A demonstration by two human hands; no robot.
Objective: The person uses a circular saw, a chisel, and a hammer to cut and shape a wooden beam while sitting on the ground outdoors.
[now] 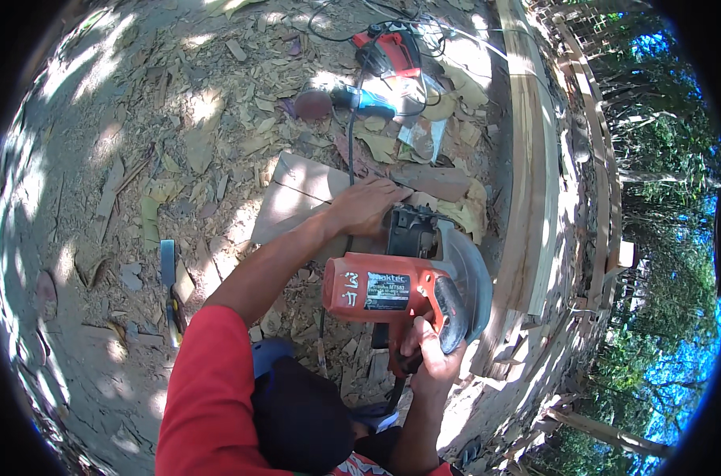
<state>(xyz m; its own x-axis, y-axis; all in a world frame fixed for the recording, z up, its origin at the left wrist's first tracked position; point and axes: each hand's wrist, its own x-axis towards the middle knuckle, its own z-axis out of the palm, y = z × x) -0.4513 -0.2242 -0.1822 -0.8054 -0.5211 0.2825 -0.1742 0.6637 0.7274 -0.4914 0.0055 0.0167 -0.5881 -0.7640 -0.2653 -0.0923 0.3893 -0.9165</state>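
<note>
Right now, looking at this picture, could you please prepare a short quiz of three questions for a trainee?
1. Which hand holds the circular saw?
2. True or false: the left hand grips the blue grinder.
3. In the picture, the flat-bladed hand tool lies: A) left of the circular saw; B) right of it; C) on top of it.

Key: 1. The right hand. 2. False; the blue grinder lies apart, beyond the left hand. 3. A.

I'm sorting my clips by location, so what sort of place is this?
Probably an outdoor woodworking spot: the right hand grips an orange circular saw, long timber planks run alongside, and leafy trees stand beyond them.
</note>
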